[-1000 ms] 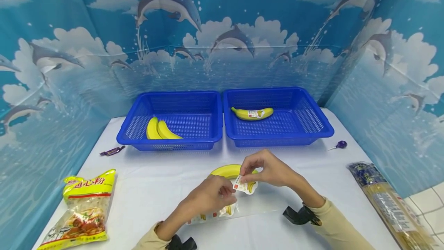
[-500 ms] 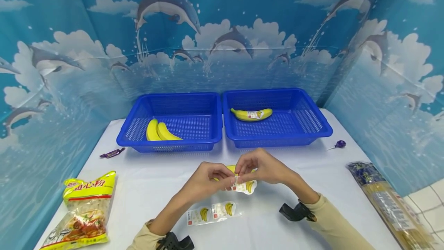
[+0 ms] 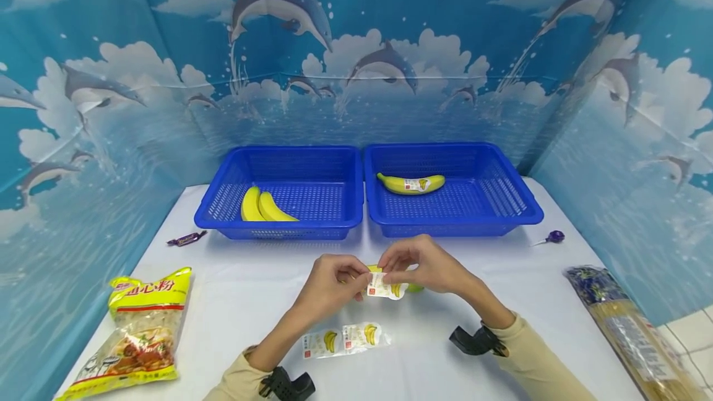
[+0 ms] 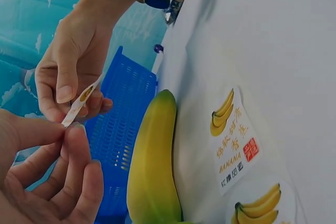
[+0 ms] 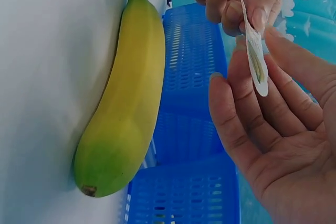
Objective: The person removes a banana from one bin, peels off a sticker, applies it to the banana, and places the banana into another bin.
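Observation:
Above the table, both hands hold a white banana-print sticker (image 3: 386, 288) between them. My left hand (image 3: 325, 283) pinches its left end between thumb and forefinger, clearly so in the left wrist view. My right hand (image 3: 426, 268) pinches its upper edge with thumb and fingertip. Seen edge-on in the right wrist view, the sticker (image 5: 255, 56) bends slightly. Behind and below the hands lies a yellow banana (image 5: 123, 87) with a green end, mostly covered in the head view. A clear strip with two banana stickers (image 3: 345, 339) lies nearer on the table.
Two blue baskets stand at the back: the left basket (image 3: 278, 226) holds two bananas (image 3: 267, 206), the right basket (image 3: 457, 229) one stickered banana (image 3: 412, 184). A wrapped candy (image 3: 187, 239) and noodle bag (image 3: 139, 333) lie left; a lollipop (image 3: 555, 237) and noodle pack (image 3: 629, 333) right.
My left hand has come up off the sticker strip and now pinches the left end of the sticker. My right hand keeps hold of it; the sticker has risen slightly and levelled.

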